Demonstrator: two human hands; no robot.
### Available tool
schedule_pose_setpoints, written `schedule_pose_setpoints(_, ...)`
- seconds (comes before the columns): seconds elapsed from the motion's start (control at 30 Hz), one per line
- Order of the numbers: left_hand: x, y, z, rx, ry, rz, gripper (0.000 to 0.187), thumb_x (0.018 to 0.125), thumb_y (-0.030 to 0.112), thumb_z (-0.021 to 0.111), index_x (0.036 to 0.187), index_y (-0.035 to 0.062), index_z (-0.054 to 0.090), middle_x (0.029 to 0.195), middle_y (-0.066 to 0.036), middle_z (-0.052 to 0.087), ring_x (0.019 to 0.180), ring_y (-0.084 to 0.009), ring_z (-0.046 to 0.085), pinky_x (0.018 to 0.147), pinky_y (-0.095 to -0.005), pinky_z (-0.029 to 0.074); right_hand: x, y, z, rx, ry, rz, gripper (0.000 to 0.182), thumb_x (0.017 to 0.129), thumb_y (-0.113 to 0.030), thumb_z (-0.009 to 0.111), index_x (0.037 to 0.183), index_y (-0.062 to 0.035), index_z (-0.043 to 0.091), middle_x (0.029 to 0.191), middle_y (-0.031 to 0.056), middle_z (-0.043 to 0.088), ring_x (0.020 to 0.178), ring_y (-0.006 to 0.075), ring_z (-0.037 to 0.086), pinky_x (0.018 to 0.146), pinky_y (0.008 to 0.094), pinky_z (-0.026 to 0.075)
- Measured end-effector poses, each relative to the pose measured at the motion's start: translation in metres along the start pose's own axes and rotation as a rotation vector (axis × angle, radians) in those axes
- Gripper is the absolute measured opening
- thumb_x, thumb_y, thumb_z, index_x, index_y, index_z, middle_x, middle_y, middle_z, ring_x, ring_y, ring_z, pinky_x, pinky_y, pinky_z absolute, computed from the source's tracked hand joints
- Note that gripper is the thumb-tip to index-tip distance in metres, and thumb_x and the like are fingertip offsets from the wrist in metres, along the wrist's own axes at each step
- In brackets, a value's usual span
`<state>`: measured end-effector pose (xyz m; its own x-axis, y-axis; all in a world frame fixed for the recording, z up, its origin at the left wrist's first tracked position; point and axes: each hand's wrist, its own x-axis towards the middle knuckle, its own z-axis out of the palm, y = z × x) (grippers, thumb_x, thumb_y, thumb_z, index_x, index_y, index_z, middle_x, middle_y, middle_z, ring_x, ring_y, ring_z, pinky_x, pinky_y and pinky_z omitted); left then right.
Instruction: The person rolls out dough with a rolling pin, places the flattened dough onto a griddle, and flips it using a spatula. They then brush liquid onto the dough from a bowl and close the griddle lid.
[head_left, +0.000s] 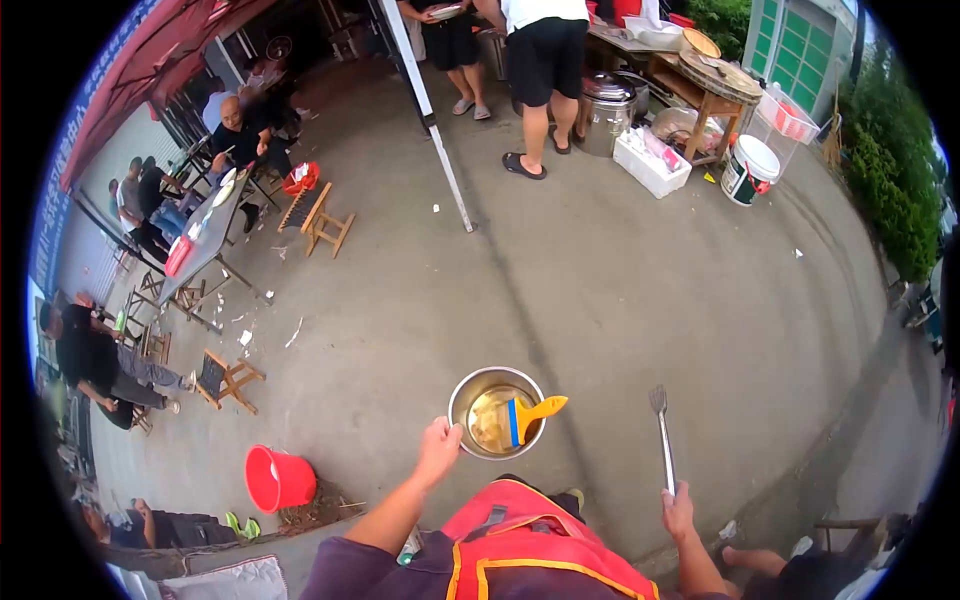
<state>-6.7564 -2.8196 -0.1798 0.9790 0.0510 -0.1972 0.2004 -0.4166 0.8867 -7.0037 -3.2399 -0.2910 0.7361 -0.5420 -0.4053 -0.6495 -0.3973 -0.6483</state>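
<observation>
My left hand (437, 451) grips the rim of a round stainless steel pot (462, 385), with the fingers closed at its left side. Yellowish liquid (487, 425) covers the bottom of the pot. A brush (535, 411) with an orange-yellow handle and a blue band leans in it, its handle reaching over the right rim. My right hand (678, 508) is closed around the lower end of long metal tongs (664, 440), whose slotted tip points away from me. The pot and the tongs are held apart, above the concrete ground. A red apron (540, 525) with yellow trim covers my front.
A red bucket (279, 478) stands at left, with folding stools (226, 381) and a long table (205, 245) beyond. A canopy pole (440, 150) rises ahead. People sit or stand around. A white bucket (750, 170) and a wooden table (715, 85) are at far right.
</observation>
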Motion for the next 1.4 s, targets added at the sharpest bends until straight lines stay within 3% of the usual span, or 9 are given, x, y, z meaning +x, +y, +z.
schedule_pose_setpoints(0.1, 0.061, -0.02, -0.043, 0.029, 0.133, -0.012, 0.027, 0.086, 0.017, 0.058, 0.069, -0.0029, 0.051, 0.062, -0.014, 0.056, 0.054, -0.0212, 0.06, 0.049, -0.0363, 0.048, 0.089, -0.14, 0.011, 0.057, 0.128, -0.401, 0.04, 0.086, -0.023, 0.061, 0.114, -0.0013, 0.042, 0.078, 0.0133, 0.058, 0.069, 0.0259, 0.06, 0.066, 0.04, 0.05)
schedule_pose_setpoints(0.23, 0.124, 0.024, -0.106, 0.227, 0.233, -0.021, 0.027, 0.085, 0.018, 0.058, 0.069, -0.0022, 0.052, 0.061, -0.019, 0.06, 0.054, -0.0302, 0.063, 0.053, -0.0413, 0.049, 0.153, -0.325, 0.059, -0.001, -0.113, -0.453, 0.04, 0.081, -0.021, 0.067, 0.107, -0.0013, 0.044, 0.08, 0.0181, 0.06, 0.07, 0.0331, 0.063, 0.067, 0.0408, 0.05)
schedule_pose_setpoints(0.33, 0.19, 0.049, -0.15, 0.305, 0.269, -0.034, 0.026, 0.085, 0.018, 0.056, 0.068, -0.0012, 0.052, 0.06, -0.021, 0.06, 0.056, -0.0351, 0.062, 0.056, -0.0444, 0.049, 0.18, -0.438, 0.107, -0.193, -0.161, -0.502, 0.034, 0.079, -0.016, 0.065, 0.102, -0.0024, 0.044, 0.074, 0.0125, 0.058, 0.065, 0.0268, 0.059, 0.064, 0.0401, 0.049)
schedule_pose_setpoints(0.43, 0.247, 0.064, -0.174, 0.287, 0.292, -0.029, 0.026, 0.086, 0.018, 0.055, 0.068, -0.0009, 0.051, 0.06, -0.021, 0.06, 0.057, -0.0371, 0.062, 0.057, -0.0452, 0.048, 0.21, -0.504, 0.123, -0.034, -0.19, -0.587, 0.032, 0.077, -0.013, 0.065, 0.099, -0.0028, 0.044, 0.072, 0.013, 0.057, 0.064, 0.0268, 0.058, 0.062, 0.0383, 0.048)
schedule_pose_setpoints(0.77, 0.376, 0.165, -0.169, 0.199, 0.398, -0.076, 0.024, 0.084, 0.017, 0.055, 0.068, -0.0015, 0.051, 0.061, -0.022, 0.059, 0.056, -0.0353, 0.062, 0.056, -0.0443, 0.048, 0.322, -0.646, 0.084, -0.114, -0.226, -0.682, 0.032, 0.083, -0.016, 0.065, 0.101, -0.0018, 0.042, 0.075, 0.0159, 0.06, 0.066, 0.0312, 0.062, 0.062, 0.0399, 0.049)
schedule_pose_setpoints(0.87, 0.404, 0.187, -0.148, 0.073, 0.473, -0.133, 0.024, 0.083, 0.017, 0.055, 0.068, -0.0017, 0.051, 0.06, -0.022, 0.058, 0.055, -0.0337, 0.063, 0.054, -0.0432, 0.048, 0.385, -0.681, 0.077, -0.154, -0.333, -0.731, 0.036, 0.084, -0.023, 0.065, 0.104, -0.0015, 0.043, 0.083, 0.0204, 0.064, 0.076, 0.0402, 0.064, 0.067, 0.0473, 0.05)
schedule_pose_setpoints(1.07, 0.45, 0.234, -0.119, 0.278, 0.61, -0.124, 0.024, 0.082, 0.015, 0.055, 0.067, -0.0026, 0.051, 0.058, -0.02, 0.057, 0.055, -0.0331, 0.063, 0.052, -0.0411, 0.049, 0.46, -0.775, 0.059, -0.177, -0.49, -0.878, 0.035, 0.085, -0.022, 0.063, 0.106, -0.0027, 0.044, 0.076, 0.0167, 0.061, 0.07, 0.0355, 0.063, 0.065, 0.0428, 0.049)
schedule_pose_setpoints(1.27, 0.497, 0.279, -0.111, -0.037, 0.613, -0.28, 0.026, 0.082, 0.017, 0.056, 0.067, -0.0032, 0.051, 0.058, -0.021, 0.056, 0.058, -0.0356, 0.063, 0.057, -0.0461, 0.047, 0.488, -0.855, 0.089, -0.068, -0.608, -0.942, 0.035, 0.086, -0.024, 0.064, 0.107, -0.0032, 0.044, 0.076, 0.0137, 0.061, 0.065, 0.0307, 0.062, 0.062, 0.0417, 0.049)
schedule_pose_setpoints(1.4, 0.542, 0.239, -0.105, 0.022, 0.621, -0.268, 0.026, 0.082, 0.019, 0.056, 0.068, -0.0028, 0.051, 0.062, -0.023, 0.057, 0.061, -0.0396, 0.061, 0.058, -0.0483, 0.047, 0.496, -0.896, 0.129, 0.027, -0.614, -0.939, 0.035, 0.087, -0.022, 0.064, 0.108, -0.0032, 0.044, 0.075, 0.0118, 0.059, 0.063, 0.024, 0.059, 0.062, 0.0383, 0.048)
